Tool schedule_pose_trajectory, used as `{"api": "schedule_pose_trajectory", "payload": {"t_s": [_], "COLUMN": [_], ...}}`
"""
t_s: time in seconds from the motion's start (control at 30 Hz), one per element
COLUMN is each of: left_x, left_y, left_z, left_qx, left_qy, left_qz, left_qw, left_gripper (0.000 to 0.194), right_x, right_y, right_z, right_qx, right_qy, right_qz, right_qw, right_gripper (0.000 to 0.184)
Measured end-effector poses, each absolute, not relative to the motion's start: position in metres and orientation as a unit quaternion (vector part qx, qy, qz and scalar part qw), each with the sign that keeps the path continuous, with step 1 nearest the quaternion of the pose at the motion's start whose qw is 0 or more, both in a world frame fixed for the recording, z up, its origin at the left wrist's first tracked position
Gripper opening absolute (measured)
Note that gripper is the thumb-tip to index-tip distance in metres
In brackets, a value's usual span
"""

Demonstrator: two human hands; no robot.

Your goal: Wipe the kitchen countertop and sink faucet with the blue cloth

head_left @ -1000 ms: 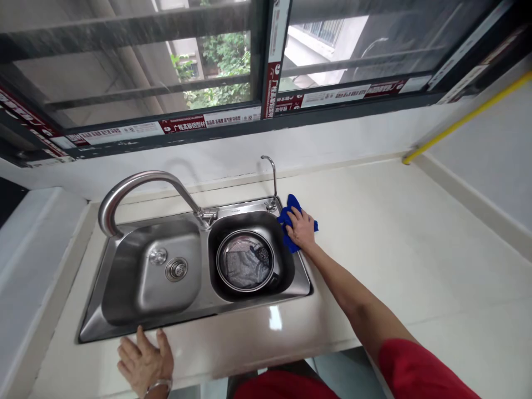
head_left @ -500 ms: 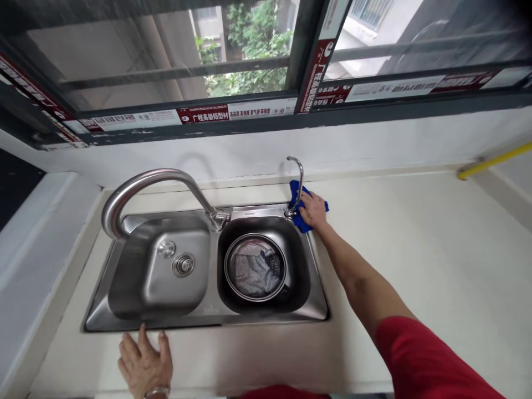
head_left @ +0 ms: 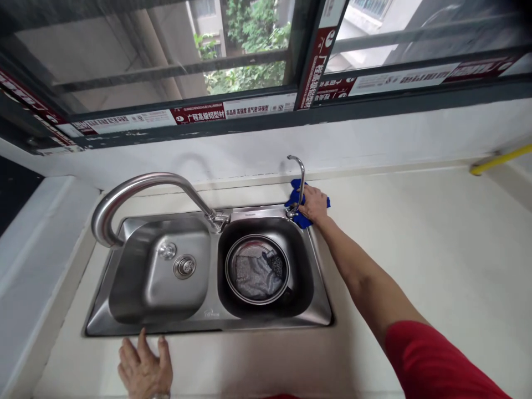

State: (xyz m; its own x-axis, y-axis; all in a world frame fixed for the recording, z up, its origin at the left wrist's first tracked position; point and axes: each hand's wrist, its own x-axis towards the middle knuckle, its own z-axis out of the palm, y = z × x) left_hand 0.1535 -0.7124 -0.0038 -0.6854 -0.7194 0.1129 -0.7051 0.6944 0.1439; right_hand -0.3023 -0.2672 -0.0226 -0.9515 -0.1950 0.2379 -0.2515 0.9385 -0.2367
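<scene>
My right hand point(head_left: 315, 204) grips a bunched blue cloth point(head_left: 302, 221) at the back right corner of the sink point(head_left: 266, 323). The cloth lies around the base of a thin curved tap point(head_left: 302, 173), with parts of it sticking out on both sides of my fingers. My left hand point(head_left: 144, 367) rests on the front counter with fingers spread, just below the sink's left basin point(head_left: 162, 299), holding nothing. In the right basin stands a round pan point(head_left: 286, 260) with a grey mesh-like cloth point(head_left: 253, 275) inside.
A large steel faucet point(head_left: 153, 178) arches over the left basin, which has a drain point(head_left: 184, 266). Pale countertop point(head_left: 436, 266) extends to the right. Behind rise a white wall and a dark window frame point(head_left: 233, 122). A yellow pipe point(head_left: 501, 159) comes in at the right.
My right hand and the blue cloth have shifted slightly at the thin tap's base, and the cloth's folds differ. My left hand stays on the counter. The view has tilted a little.
</scene>
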Motion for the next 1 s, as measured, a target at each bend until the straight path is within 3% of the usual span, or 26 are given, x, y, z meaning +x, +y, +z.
{"api": "schedule_pose_trajectory", "payload": {"t_s": [0.4, 1.0], "left_x": [0.152, 0.153], "left_y": [-0.712, -0.707], "left_z": [0.001, 0.003], "left_qx": [0.407, 0.411], "left_qy": [-0.909, -0.906], "left_qz": [-0.051, -0.052], "left_qw": [0.073, 0.082], "left_gripper": [0.079, 0.080], "right_x": [-0.311, -0.224], "right_y": [-0.265, -0.272], "right_z": [-0.020, -0.025], "right_qx": [0.150, 0.076], "right_qy": [-0.981, -0.988], "right_qz": [0.098, 0.070], "right_qw": [0.074, 0.115], "right_gripper": [0.054, 0.054]}}
